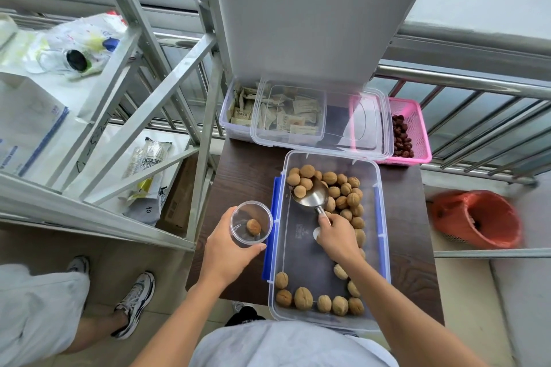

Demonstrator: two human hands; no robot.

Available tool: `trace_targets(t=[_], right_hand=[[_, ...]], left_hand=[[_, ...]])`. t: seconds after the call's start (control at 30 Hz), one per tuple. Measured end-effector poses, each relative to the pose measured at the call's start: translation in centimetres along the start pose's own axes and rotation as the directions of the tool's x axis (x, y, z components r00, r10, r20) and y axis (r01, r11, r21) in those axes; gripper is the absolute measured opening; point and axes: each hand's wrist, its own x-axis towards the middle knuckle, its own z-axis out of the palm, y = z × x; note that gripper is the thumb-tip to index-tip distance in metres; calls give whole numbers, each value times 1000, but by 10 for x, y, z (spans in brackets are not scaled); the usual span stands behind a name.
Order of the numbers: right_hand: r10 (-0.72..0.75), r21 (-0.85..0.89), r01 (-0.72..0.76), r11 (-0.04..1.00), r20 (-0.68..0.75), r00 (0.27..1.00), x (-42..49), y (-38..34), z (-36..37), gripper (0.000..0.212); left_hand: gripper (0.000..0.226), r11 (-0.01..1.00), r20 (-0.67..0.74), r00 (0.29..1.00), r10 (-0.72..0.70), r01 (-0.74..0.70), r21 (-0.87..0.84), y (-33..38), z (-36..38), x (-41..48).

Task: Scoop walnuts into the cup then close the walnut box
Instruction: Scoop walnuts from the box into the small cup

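Observation:
The clear walnut box (383, 235) with blue latches stands open on the dark table (238, 176). Walnuts (347, 199) lie along its far end, right side and near edge. My right hand (335, 235) grips the handle of a metal scoop (311, 195) inside the box; the scoop's bowl is pushed against the far pile and carries a few walnuts. My left hand (229, 250) holds a clear plastic cup (252, 223) just left of the box, with one walnut in it. The box's clear lid (369, 125) lies across the containers behind.
Behind the walnut box stand a clear box of small packets (238, 112) and a pink basket of red dates (413, 131). A metal shelf rack (167, 89) rises at left, a railing at right. An orange-lined bin (477, 219) sits on the floor. Another person's legs are at lower left.

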Motion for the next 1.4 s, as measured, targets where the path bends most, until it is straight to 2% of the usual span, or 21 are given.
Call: trace_targets(t=[0.13,0.3,0.47,0.73,0.8,0.97,1.17,1.4], right_hand=[[-48,26,49,998,-35,998,-16,14,-9,36],[-142,44,147,988,-96,985,-30,40,-17,39],[-192,77,200,977,-101,976,-46,45,-36,28],[-348,-18,353,936,130,929,-71,14,-85,16],[-367,-45,382,923,198,909,-76,-2,-95,18],[-380,-234,455,859,303,874,-86,-42,-110,28],[-359,-293,458,839,334,872,-94,-58,-112,27],[-374,-200,449,871,322,870,-93,-53,-120,28]], left_hand=[[86,1000,-11,1000,0,0,-8,2,-2,-1],[86,999,-26,999,-25,24,-33,2,-4,-5],[88,999,-18,1000,-25,24,-32,3,-4,-5],[81,1000,-12,1000,-4,4,-19,9,-4,-2],[81,1000,-11,1000,2,-2,-16,12,-5,-3],[81,998,-6,1000,-8,8,-55,10,-1,-3],[78,998,-10,1000,11,-11,-69,11,-1,-5],[83,997,-9,1000,0,0,-72,9,-1,-7]])
